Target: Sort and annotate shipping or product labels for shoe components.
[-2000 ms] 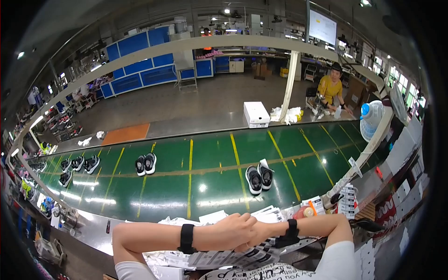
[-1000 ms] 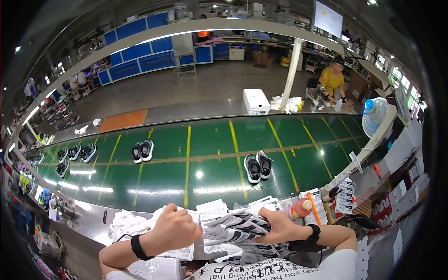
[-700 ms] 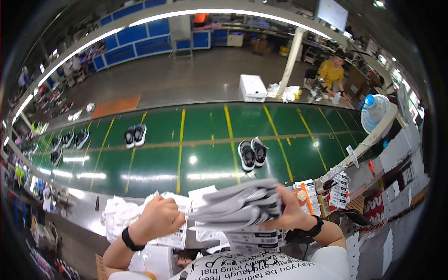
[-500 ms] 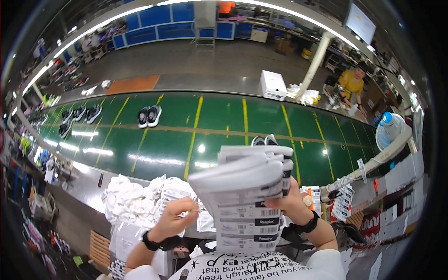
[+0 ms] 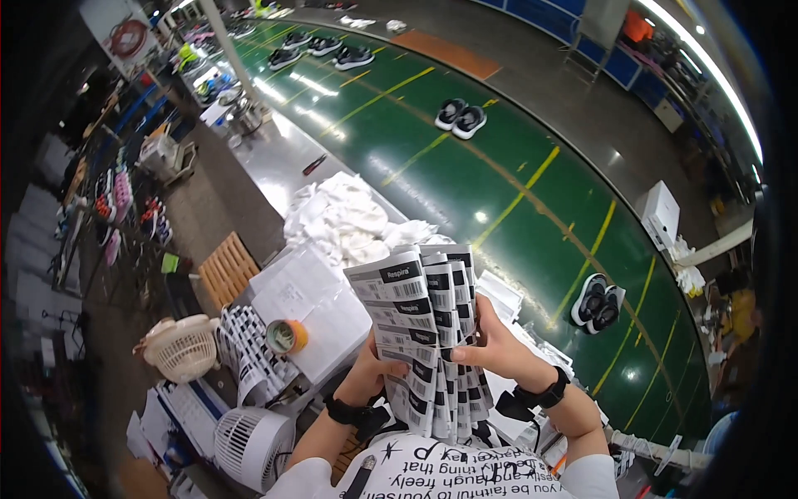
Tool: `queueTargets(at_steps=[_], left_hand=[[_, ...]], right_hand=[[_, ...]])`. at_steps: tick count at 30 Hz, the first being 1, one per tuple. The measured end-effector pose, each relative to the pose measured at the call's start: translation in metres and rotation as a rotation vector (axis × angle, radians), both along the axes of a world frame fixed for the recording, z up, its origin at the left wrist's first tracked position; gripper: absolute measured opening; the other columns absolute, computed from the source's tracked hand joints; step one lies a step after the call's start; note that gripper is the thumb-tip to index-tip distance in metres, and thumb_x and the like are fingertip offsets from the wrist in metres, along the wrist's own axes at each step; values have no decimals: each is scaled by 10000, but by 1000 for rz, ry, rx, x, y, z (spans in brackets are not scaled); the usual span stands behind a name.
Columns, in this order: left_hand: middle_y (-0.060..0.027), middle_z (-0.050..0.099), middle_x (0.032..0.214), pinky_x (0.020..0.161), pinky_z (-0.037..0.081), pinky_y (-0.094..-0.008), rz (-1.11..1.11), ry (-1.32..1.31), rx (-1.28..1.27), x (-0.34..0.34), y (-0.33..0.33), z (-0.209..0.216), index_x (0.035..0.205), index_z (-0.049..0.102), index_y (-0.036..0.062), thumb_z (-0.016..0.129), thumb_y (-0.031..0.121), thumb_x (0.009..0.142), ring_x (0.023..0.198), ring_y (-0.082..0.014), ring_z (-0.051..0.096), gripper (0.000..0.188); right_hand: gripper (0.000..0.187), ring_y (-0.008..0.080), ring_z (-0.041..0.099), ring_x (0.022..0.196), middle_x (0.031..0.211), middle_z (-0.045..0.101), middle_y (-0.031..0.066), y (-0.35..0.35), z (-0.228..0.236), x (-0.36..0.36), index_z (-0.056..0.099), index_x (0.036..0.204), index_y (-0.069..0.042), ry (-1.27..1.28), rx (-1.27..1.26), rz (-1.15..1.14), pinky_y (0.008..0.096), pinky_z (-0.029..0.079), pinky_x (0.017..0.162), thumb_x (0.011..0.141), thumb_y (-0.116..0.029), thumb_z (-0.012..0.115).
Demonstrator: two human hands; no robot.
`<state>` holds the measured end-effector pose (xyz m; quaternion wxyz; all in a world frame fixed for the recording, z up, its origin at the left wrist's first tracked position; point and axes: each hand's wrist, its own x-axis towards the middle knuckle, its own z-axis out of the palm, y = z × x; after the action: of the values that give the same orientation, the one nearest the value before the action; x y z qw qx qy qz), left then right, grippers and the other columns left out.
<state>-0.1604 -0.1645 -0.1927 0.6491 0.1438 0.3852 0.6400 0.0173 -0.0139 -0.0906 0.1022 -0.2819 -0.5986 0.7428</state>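
Factory hall, green belt (image 5: 499, 195) with yellow cross lines curving from far left to near right. Both hands closed on one thick bundle of label sheets (image 5: 407, 316), held up roughly upright on the near side of the belt, in front of the white shirt (image 5: 432, 472). Left hand (image 5: 368, 368) on the left side, thumb on the printed face; right hand (image 5: 503, 345) on the right, thumb over the layered edges. Other fingers mostly hidden behind the paper.

Handling, judged by look: single sheets light, whole bundle some heft. Thin bendy paper, upper ends free, likely creases easily. Layers look able to slide or fan apart. Best hold: both side edges around mid-height, pressing across the full thickness; free top corners probably too floppy. Can't tell whether anything ties it.

Outward: white papers (image 5: 499, 295) just right of the bundle. White cloth heap (image 5: 341, 220) beyond it, to the left. Tape roll (image 5: 287, 336) on a white pack (image 5: 324, 303) at left, white fan (image 5: 249, 445) near left. Dark shoes (image 5: 597, 303) with white soles on the belt at right, another pair (image 5: 460, 119) farther off. White box (image 5: 661, 214) far right, past the belt.
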Motion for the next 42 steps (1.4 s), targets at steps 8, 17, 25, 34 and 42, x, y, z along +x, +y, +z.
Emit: queueTargets(at_steps=[8,17,25,34,42], left_hand=[[-81,589,1192,945,460,-346,402,65,-56,-24,-50,-32,1286,411,63,795,-83,543,1095,-219,574,849],[-114,534,1217,934,439,-314,498,417,-199,-111,-53,-94,1412,249,41,727,-44,751,1105,-212,528,819],[-112,576,1189,770,466,-249,274,731,-637,-181,-97,-153,1366,330,-34,635,66,871,994,-184,589,590],[-224,516,1317,1006,381,-380,-71,1764,-632,-76,16,36,1359,411,-52,560,123,903,1185,-300,520,510],[-213,540,1296,1013,388,-341,-1060,1006,185,221,99,-73,1280,515,9,624,145,873,1218,-300,521,442]], right_hand=[[1345,413,214,1379,1440,196,355,-37,-68,-40,10,1391,181,-105,338,358,396,179,1140,609,-548,826],[915,398,317,1320,1386,361,314,-12,-166,-166,353,1345,108,-209,105,447,408,241,1108,821,-601,600],[823,411,320,1284,1349,396,324,-44,-218,-88,445,1284,99,-258,273,-16,459,285,1057,855,-596,543],[427,356,554,940,990,583,201,-141,-230,220,564,1062,49,-956,374,-997,427,453,835,824,-285,683],[665,396,463,1030,1051,484,224,-191,-269,252,478,1151,66,-1257,290,-1179,452,390,896,710,-328,782]])
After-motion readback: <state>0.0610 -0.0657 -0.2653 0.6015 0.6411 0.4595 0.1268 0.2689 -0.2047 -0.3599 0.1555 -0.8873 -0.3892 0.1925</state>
